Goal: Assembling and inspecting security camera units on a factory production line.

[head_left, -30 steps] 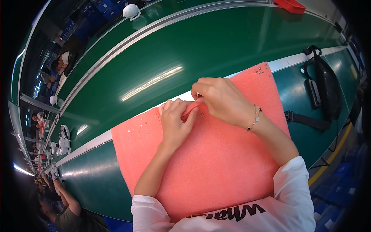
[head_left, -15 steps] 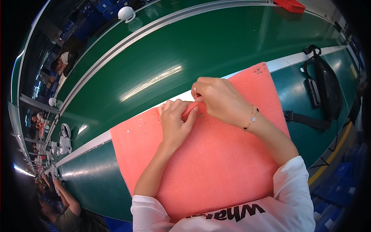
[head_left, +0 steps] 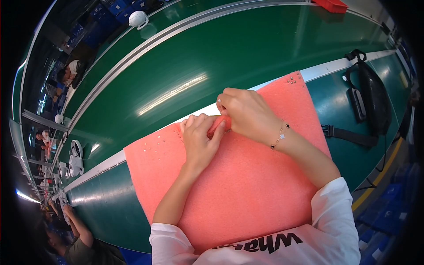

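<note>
A salmon-pink sheet of soft, felt-like fabric (head_left: 247, 190) lies in front of me. Near its far edge, my left hand (head_left: 198, 140) pinches a raised fold of it between thumb and fingers. My right hand (head_left: 251, 112) is closed right beside that fold, fingertips at its top; whatever they grip is hidden behind the knuckles. Small shiny studs (head_left: 153, 148) dot the sheet left of my left hand. More studs (head_left: 293, 79) cluster at its far right corner, and a few show under the fold.
Beyond the sheet runs a green conveyor belt (head_left: 247, 48) with a metal rail, carrying a white round device (head_left: 138, 20). A black bag (head_left: 373, 97) with a strap lies at the right. A red bin (head_left: 331, 5) stands far off. Other people work along the left.
My right hand has shifted slightly left, its wrist turning a little. My left hand keeps its pinch on the fold. The white device on the belt has moved slightly left.
</note>
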Available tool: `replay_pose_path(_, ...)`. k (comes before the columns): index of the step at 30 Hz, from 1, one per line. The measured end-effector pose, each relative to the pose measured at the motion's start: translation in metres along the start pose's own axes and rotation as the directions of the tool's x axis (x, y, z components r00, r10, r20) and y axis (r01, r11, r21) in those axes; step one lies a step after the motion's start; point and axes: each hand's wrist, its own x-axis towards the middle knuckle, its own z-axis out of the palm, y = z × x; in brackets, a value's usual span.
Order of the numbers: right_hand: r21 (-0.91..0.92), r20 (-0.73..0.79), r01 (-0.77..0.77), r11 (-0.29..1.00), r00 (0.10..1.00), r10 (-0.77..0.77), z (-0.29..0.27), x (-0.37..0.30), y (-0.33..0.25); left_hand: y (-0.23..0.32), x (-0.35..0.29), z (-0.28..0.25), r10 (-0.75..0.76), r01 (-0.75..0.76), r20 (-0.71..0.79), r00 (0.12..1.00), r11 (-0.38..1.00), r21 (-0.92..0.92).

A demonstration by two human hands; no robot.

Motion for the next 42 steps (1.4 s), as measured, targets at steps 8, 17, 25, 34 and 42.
replay_pose_path(8,0.017,0.002,0.048,0.999,0.999,-0.048,-0.001,0.0,0.001,0.0,-0.001,0.002,0.0,0.0,-0.012,1.0,1.0,0.006)
replay_pose_path(17,-0.038,0.028,0.031,0.999,0.999,-0.029,0.002,-0.002,0.0,0.001,-0.002,0.004,0.01,-0.009,-0.019,1.0,1.0,0.027)
replay_pose_path(25,0.144,0.083,0.019,0.989,0.996,-0.031,-0.006,0.0,0.009,0.0,-0.002,0.001,0.033,-0.032,-0.047,0.998,0.999,0.033)
replay_pose_path(34,0.2,0.11,0.057,0.978,0.991,-0.08,-0.025,0.003,-0.004,-0.003,-0.004,-0.001,0.049,-0.051,-0.095,0.994,0.999,-0.013)
replay_pose_path(42,-0.108,0.014,0.06,0.992,0.998,-0.059,-0.005,-0.002,-0.008,0.003,-0.004,-0.001,0.036,-0.034,-0.098,0.994,0.999,0.021)
